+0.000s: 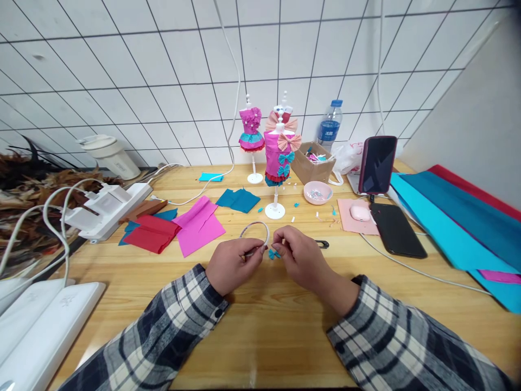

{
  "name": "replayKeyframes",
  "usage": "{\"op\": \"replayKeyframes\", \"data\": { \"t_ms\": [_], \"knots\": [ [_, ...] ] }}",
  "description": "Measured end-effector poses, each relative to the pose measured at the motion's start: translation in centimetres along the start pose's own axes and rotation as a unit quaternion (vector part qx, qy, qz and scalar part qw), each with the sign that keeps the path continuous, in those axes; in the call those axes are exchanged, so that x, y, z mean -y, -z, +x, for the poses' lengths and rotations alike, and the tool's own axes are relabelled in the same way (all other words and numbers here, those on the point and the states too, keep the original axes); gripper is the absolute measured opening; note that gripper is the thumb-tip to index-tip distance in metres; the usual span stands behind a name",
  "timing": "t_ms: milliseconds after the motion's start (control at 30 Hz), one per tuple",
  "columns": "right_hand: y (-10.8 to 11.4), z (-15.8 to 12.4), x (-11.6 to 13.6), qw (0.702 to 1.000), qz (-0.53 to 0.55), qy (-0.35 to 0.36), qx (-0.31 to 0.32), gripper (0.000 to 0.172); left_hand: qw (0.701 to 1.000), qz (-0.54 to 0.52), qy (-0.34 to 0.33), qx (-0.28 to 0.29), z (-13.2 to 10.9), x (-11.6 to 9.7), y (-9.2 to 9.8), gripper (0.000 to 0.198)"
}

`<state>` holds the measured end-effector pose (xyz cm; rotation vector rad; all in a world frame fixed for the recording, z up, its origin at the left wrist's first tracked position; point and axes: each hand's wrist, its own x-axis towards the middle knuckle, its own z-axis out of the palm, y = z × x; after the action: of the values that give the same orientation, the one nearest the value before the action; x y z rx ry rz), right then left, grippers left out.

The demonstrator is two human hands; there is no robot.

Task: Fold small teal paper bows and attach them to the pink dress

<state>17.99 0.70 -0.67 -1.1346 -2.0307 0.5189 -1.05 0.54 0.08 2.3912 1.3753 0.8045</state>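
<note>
Over the middle of the table, my left hand [238,263] is closed on a thin whitish ring [267,231] that looks like a nearly used-up roll of narrow tape. Close beside it, my right hand [299,255] pinches a small teal bow [274,254] between thumb and fingers. The fingertips of both hands almost meet. Behind them stands a mini dress form [277,155] in a pink paper dress with a peach bow and teal bows down its front. A black-handled tool [323,244] lies partly hidden behind my right hand.
Crepe paper pieces, pink [199,225], red [152,233] and teal [238,200], lie left. Another dress form [251,130], a cardboard box [311,168] and a pink bowl [317,193] stand behind. A phone [399,231], cable and paper sheets [459,217] lie right; a power strip [114,209] left.
</note>
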Motion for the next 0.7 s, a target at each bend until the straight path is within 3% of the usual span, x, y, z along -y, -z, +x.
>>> {"op": "replayKeyframes", "data": {
  "t_ms": [233, 500, 567, 633, 700],
  "knots": [
    [0.2, -0.3, 0.6, 0.993, -0.071, 0.097, 0.004, 0.013, 0.994, -0.100, 0.031, -0.011, 0.2, -1.0, 0.7, 0.023],
    [0.5, -0.5, 0.6, 0.977, -0.113, 0.182, -0.022, 0.013, 0.954, -0.268, 0.132, -0.012, 0.1, -2.3, 0.2, 0.023],
    [0.7, -0.5, 0.8, 0.977, -0.107, 0.184, -0.030, 0.015, 0.948, -0.267, 0.168, -0.047, 0.3, -1.5, 0.3, 0.024],
    [0.9, -0.5, 1.0, 0.980, -0.082, 0.178, -0.039, 0.016, 0.936, -0.241, 0.217, -0.138, 0.8, 0.2, 0.9, 0.026],
    [1.0, -0.4, 1.0, 0.989, -0.035, 0.140, -0.038, 0.013, 0.933, -0.220, 0.226, -0.174, 1.3, 2.3, 1.7, 0.028]
  ]
}}
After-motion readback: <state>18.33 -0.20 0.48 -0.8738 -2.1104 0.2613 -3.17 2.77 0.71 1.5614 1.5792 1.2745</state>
